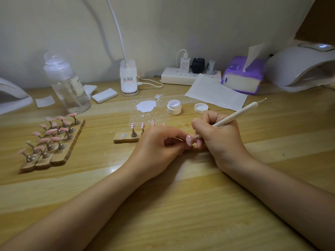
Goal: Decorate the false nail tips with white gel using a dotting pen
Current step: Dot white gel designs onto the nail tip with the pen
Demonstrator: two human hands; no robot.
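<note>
My left hand (159, 147) pinches a small stand carrying a pink nail tip (189, 139) with white dots on it. My right hand (217, 138) grips a cream dotting pen (233, 116), and its metal point touches that nail tip. Behind my left hand a wooden holder strip (125, 138) carries several pink tips (132, 126) with white dots. A blob of white gel (146, 106) lies on a clear sheet, beside an open white gel jar (174, 106) and its lid (201, 107).
Three wooden strips (54, 156) with several plain pink tips (52, 132) stand at the left. A clear bottle (67, 84), lamp base (128, 78), power strip (190, 77), paper sheet (215, 93), purple tissue pack (243, 77) and nail lamp (301, 67) line the back.
</note>
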